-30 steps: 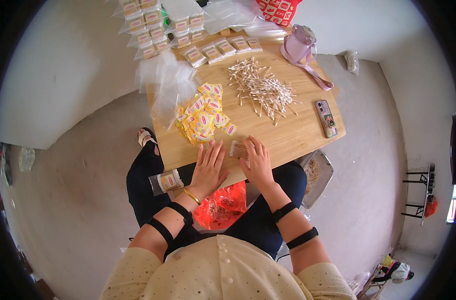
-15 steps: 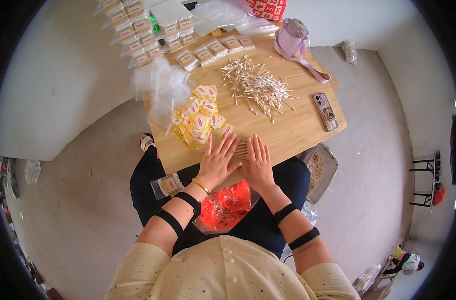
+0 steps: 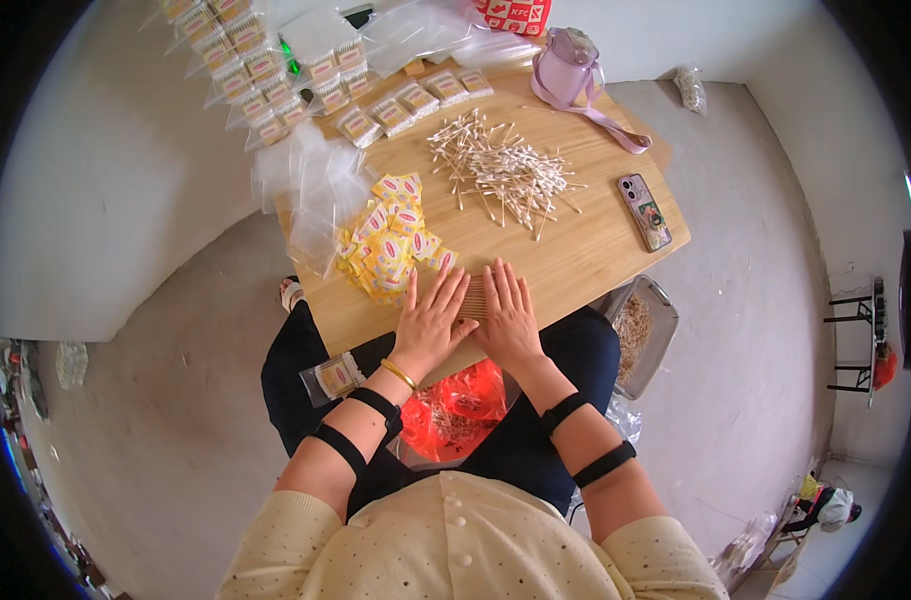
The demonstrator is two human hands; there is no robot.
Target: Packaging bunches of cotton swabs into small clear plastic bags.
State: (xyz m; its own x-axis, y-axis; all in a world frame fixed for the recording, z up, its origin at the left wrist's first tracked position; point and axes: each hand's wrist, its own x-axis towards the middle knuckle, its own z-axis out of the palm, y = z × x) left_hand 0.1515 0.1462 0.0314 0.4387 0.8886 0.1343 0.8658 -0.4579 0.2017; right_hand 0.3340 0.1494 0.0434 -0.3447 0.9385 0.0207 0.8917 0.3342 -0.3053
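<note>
Flat on the near edge of the wooden table lie my left hand (image 3: 431,320) and my right hand (image 3: 508,318), fingers stretched out. Between them is a neat row of cotton swabs (image 3: 474,298), side by side, partly covered by my fingers and thumbs. Both hands touch the sides of this row. Just beyond my left fingertips is a heap of yellow printed cards (image 3: 387,245). Farther back, a loose pile of cotton swabs (image 3: 505,170) spreads over the table (image 3: 565,250).
Clear plastic bags (image 3: 320,190) lie at the left. Packed swab bags (image 3: 415,100) line the back, beside stacked packs (image 3: 240,60). A lilac bottle (image 3: 565,70) and phone (image 3: 644,212) are at right. Below are a red bag (image 3: 455,405), grey bin (image 3: 658,335) and swab packet (image 3: 335,377).
My hands have drawn slightly closer together around the row of swabs, and my right index finger has spread a little. The whole view has shifted slightly.
</note>
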